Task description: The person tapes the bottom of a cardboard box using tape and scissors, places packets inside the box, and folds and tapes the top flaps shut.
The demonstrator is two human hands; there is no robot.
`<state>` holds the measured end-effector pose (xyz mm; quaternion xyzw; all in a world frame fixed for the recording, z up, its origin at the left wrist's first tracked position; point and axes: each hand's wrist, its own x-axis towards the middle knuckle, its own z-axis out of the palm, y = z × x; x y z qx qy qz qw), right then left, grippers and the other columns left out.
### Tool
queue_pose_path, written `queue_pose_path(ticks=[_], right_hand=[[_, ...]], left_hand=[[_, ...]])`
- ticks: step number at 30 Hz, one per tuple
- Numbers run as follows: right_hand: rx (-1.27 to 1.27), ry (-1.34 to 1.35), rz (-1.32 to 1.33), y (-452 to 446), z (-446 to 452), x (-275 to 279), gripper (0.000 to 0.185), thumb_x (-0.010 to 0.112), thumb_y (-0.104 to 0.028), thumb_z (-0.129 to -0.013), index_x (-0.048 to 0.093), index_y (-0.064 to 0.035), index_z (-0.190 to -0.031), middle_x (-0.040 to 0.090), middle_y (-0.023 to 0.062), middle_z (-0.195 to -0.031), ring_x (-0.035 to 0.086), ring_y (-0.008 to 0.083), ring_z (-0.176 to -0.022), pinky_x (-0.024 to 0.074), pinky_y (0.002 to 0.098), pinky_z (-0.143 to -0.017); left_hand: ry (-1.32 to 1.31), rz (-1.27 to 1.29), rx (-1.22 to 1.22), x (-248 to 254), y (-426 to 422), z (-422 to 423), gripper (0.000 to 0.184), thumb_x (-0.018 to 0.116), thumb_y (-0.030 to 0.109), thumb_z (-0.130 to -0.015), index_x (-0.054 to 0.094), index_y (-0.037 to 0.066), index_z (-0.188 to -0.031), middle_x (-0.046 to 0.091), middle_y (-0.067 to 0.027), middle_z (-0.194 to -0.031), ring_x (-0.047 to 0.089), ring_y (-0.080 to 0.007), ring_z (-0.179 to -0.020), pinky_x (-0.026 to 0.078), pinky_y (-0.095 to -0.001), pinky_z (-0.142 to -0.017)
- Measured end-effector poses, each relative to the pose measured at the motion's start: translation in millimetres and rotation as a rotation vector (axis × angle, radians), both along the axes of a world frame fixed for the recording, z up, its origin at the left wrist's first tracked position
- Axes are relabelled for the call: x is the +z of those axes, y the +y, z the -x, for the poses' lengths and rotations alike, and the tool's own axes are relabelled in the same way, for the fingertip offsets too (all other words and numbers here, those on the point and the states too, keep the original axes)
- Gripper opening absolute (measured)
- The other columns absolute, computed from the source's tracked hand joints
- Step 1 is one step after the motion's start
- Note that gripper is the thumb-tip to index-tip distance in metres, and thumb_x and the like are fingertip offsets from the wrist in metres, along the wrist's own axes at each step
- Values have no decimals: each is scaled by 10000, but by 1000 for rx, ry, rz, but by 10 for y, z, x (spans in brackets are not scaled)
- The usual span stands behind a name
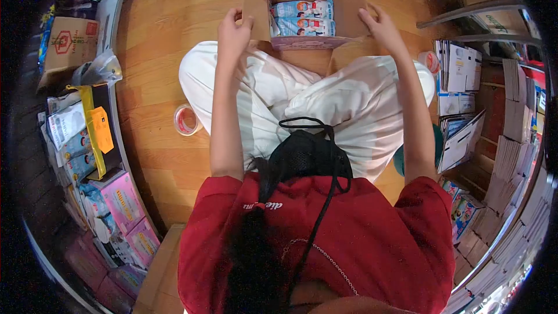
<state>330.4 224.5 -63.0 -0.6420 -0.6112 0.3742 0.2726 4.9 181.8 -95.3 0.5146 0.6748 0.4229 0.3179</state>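
Observation:
An open cardboard box (302, 42) sits on the floor in front of my crossed legs, its flaps raised. Inside lie two light-blue printed packets (302, 17), one behind the other. My left hand (234, 34) is at the box's left flap (255, 9), fingers curled and closed on its outer edge. On the other side, my right hand (381, 28) has its thumb and fingers closed on the edge of the right flap (351, 11). The undersides of both flaps and some fingertips are hidden.
A roll of clear tape (186, 120) lies on the wooden floor at left; another roll (429, 61) is by my right knee. Shelves flank me, with pink boxes (122, 200) and pouches at left, stacked flat cartons (505, 163) and white envelopes (462, 70) at right.

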Motion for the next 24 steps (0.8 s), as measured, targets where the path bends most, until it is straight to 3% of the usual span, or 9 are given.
queue_pose_path(ticks=[3,6,9,12,15,18,19,21,24], right_hand=[[44,86,21,-74,-274,-255,338,551,-261,-853,592,6,-1055,634,89,-770,570,145,-612,466,294,-536],[17,205,66,-228,-349,-271,324,552,-246,-847,599,13,-1035,614,62,-736,544,128,-553,460,271,-503],[28,225,129,-330,-326,-130,363,560,-295,-857,590,5,-1059,600,40,-755,517,115,-522,455,245,-482],[-29,330,291,-393,-228,54,431,552,-376,-866,576,-8,-1090,604,35,-815,531,126,-548,466,241,-493],[11,354,178,-429,-154,11,505,525,-440,-873,548,-3,-1125,610,46,-866,578,151,-638,485,253,-547],[50,414,98,-386,-127,-62,440,524,-412,-876,594,-30,-1083,641,68,-909,612,163,-768,501,281,-644],[82,315,-1,-384,-128,-54,409,517,-393,-884,608,-33,-1056,642,58,-906,601,146,-791,490,274,-674],[144,113,-195,-391,-112,-10,358,503,-355,-899,637,-40,-1001,646,37,-899,578,114,-835,468,261,-733],[306,128,-125,-425,-18,21,312,511,-310,-893,665,-48,-966,661,50,-959,586,140,-876,448,291,-782]], left_hand=[[20,-22,-36,-13,-15,81,409,594,114,-797,464,22,-1174,621,-207,-972,615,-295,-861,466,-353,-752],[23,140,-138,197,-114,75,497,608,127,-809,381,38,-1241,611,-208,-998,611,-278,-874,467,-341,-749],[-72,120,-174,355,-214,-29,414,595,166,-841,439,29,-1199,612,-186,-1022,608,-264,-885,470,-322,-744],[-70,67,-368,374,-225,-125,366,512,286,-899,513,28,-1159,606,-169,-1061,588,-254,-948,453,-308,-797],[48,76,-641,348,-241,-289,464,399,412,-928,567,33,-1136,597,-163,-1089,561,-255,-991,421,-303,-859],[154,281,-656,411,-227,-401,534,342,470,-925,570,49,-1160,585,-179,-1113,536,-274,-1034,389,-314,-910],[130,262,-694,426,-202,-388,540,437,482,-885,533,63,-1211,573,-198,-1132,539,-306,-1043,406,-339,-898],[352,324,-795,614,-219,-441,566,512,468,-852,493,68,-1253,577,-182,-1125,524,-303,-1064,388,-353,-923],[532,340,-828,576,-164,-467,615,612,426,-794,456,92,-1287,567,-192,-1142,523,-313,-1086,409,-378,-915]])
